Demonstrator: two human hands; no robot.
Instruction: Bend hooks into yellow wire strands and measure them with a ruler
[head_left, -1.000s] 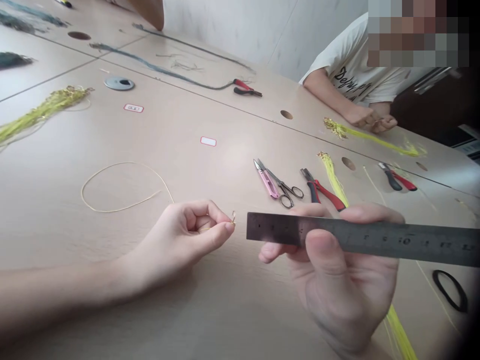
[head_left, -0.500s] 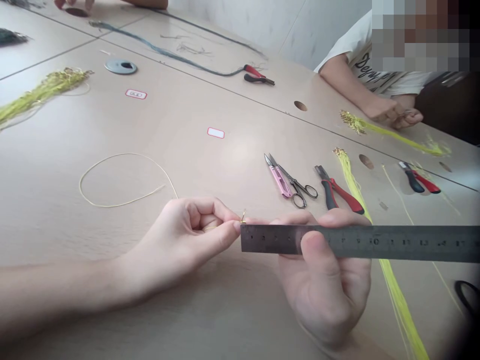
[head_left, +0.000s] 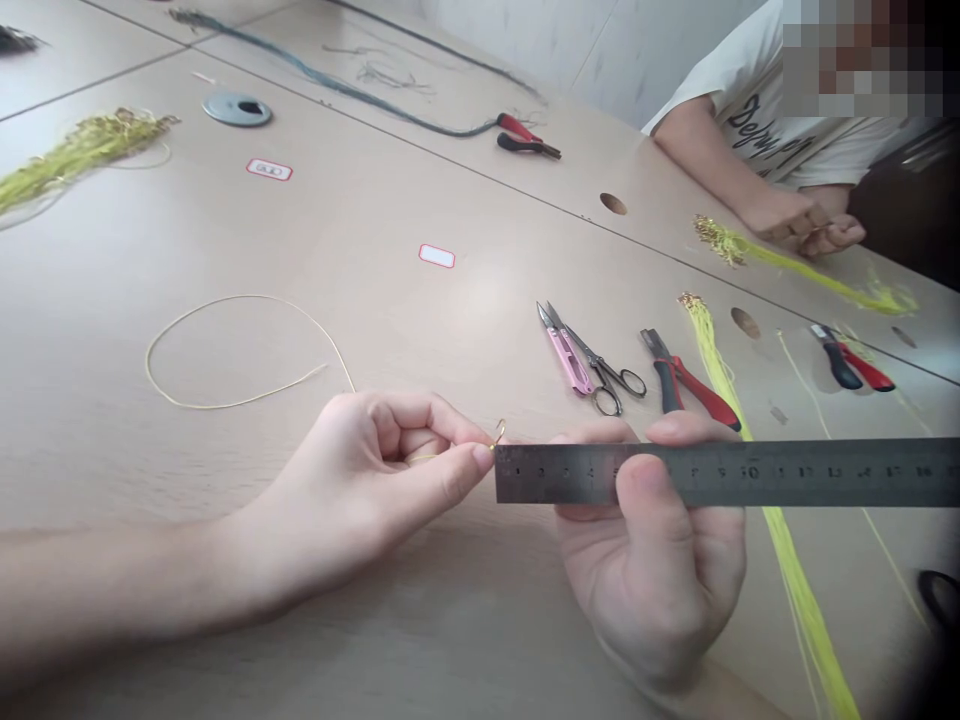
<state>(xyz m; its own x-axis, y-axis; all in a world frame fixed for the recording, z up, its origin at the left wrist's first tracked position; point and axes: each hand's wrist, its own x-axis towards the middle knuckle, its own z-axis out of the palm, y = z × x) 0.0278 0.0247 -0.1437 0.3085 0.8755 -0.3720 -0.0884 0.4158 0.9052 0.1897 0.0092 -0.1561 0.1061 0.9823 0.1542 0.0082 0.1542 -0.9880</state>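
Between thumb and forefinger, my left hand pinches a small gold hook at the end of a thin yellow cord. The cord comes out behind the hand and curves in a wide loop on the table. A steel ruler lies across the fingers of my right hand, whose thumb presses on its face. The ruler's left end is right beside my left fingertips, just below the hook. Part of the cord is hidden inside my left hand.
Pink snips, black scissors and red-black pliers lie beyond my right hand. Yellow cord bundles run at right, with another far left. Across the table sits a person with hands together.
The view has shifted slightly. The hook has turned and its curved shape now shows more clearly. The ruler lies more level, its end still beside my left fingertips.
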